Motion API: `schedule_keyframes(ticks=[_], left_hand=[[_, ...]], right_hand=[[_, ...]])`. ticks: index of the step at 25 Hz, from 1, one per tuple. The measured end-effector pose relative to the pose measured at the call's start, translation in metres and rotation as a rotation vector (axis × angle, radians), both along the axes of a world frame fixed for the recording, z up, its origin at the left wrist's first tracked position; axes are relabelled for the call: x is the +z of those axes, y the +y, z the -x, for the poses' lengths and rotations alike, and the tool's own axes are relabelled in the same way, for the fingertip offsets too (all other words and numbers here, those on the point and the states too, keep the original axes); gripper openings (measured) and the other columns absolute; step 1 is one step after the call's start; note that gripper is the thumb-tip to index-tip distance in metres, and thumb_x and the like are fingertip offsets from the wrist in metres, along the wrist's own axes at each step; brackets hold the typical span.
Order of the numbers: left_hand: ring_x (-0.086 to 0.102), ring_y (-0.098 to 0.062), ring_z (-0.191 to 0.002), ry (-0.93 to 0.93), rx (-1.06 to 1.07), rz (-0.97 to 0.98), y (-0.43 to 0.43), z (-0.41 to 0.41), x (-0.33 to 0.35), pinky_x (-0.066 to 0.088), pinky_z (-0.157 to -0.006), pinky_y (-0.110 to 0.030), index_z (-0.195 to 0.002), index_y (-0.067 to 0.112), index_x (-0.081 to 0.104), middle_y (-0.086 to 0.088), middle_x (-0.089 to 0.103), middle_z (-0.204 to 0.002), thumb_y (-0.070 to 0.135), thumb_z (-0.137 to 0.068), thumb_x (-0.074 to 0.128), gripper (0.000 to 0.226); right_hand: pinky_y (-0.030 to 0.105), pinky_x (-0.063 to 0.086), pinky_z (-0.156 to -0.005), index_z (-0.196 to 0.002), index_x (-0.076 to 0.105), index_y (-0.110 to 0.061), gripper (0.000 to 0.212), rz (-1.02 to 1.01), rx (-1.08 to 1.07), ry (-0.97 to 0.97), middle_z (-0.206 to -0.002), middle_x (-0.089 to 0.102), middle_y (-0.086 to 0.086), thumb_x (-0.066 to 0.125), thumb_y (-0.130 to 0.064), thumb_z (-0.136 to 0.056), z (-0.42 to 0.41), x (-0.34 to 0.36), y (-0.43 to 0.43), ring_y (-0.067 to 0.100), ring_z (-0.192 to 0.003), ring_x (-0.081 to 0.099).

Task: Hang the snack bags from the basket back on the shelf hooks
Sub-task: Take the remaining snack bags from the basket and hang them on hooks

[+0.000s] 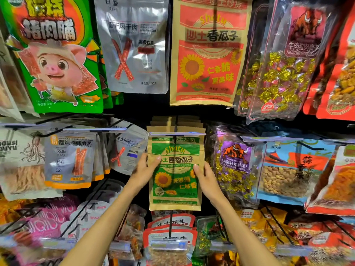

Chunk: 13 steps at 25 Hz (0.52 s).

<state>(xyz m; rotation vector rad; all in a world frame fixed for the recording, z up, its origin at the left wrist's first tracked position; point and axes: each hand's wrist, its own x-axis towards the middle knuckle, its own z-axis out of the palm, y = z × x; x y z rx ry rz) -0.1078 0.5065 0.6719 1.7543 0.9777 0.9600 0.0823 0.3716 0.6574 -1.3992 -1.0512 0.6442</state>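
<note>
A brown paper sunflower-seed bag [175, 173] with green label hangs upright at the front of the middle-row shelf hook [175, 125], pinched at both side edges.

Seed bag [175, 175] top behind price rail [177, 133], pig bag [55, 60] cut by top edge, bottom packets [169, 254] blurred

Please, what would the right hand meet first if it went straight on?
Likely the price label strip above the green sunflower seed bag that the right hand grips; depth is unclear.

Seed bag [175, 169] between two hands [143, 172]
</note>
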Motion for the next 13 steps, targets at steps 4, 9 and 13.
schedule_keyframes(ticks=[4,9,13], left_hand=[[0.065,-0.013,-0.104,-0.032,0.009,-0.067,0.021,-0.004,-0.013,0.051,-0.094,-0.041,-0.102,0.033,0.060,0.011,0.068,-0.105,0.086,-0.063,0.058,0.066],[0.066,-0.018,-0.102,-0.008,0.050,-0.116,0.033,-0.008,-0.020,0.052,-0.093,-0.047,-0.095,0.038,0.059,0.008,0.069,-0.103,0.094,-0.058,0.052,0.067],[0.066,-0.020,-0.100,0.036,0.073,-0.130,0.025,-0.007,-0.009,0.053,-0.090,-0.045,-0.097,0.033,0.063,0.000,0.072,-0.103,0.083,-0.066,0.051,0.060]], right_hand=[[0.017,0.049,-0.093,-0.138,0.045,-0.020,0.041,0.005,-0.039,-0.019,-0.123,0.060,-0.012,0.048,-0.037,-0.102,-0.001,-0.001,0.006,-0.004,-0.110,0.057],[0.002,0.042,-0.069,-0.134,0.043,-0.015,0.040,0.044,-0.125,-0.078,-0.111,0.058,-0.012,0.048,-0.039,-0.102,-0.002,-0.003,0.014,-0.006,-0.099,0.055],[0.011,0.044,-0.071,-0.131,0.046,-0.015,0.040,0.071,-0.164,-0.112,-0.108,0.060,-0.012,0.048,-0.042,-0.101,-0.003,-0.003,0.017,-0.004,-0.097,0.056]])
